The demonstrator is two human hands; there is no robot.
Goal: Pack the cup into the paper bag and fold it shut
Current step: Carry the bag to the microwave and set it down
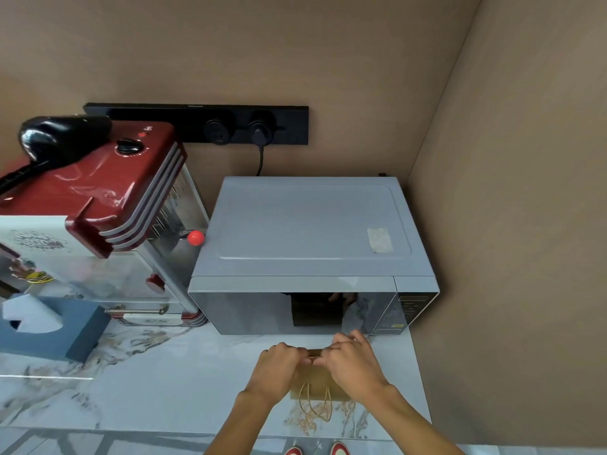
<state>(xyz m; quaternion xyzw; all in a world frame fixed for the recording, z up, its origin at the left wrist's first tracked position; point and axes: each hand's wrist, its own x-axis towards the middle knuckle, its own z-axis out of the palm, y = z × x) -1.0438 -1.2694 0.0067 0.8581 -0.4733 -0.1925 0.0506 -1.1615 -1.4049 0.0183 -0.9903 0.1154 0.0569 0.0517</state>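
A brown paper bag (316, 385) stands on the marble counter in front of the microwave, its string handles hanging down the near side. My left hand (277, 369) grips the bag's top edge on the left. My right hand (351, 362) grips the same edge on the right, fingers curled over the folded top. The two hands almost touch at the middle of the fold. The cup is not visible; the bag's inside is hidden.
A grey microwave (308, 238) sits directly behind the bag against the right wall. A red popcorn machine (108, 198) stands to the left, with a blue tissue box (49, 326) in front of it. The counter edge (164, 430) runs near me.
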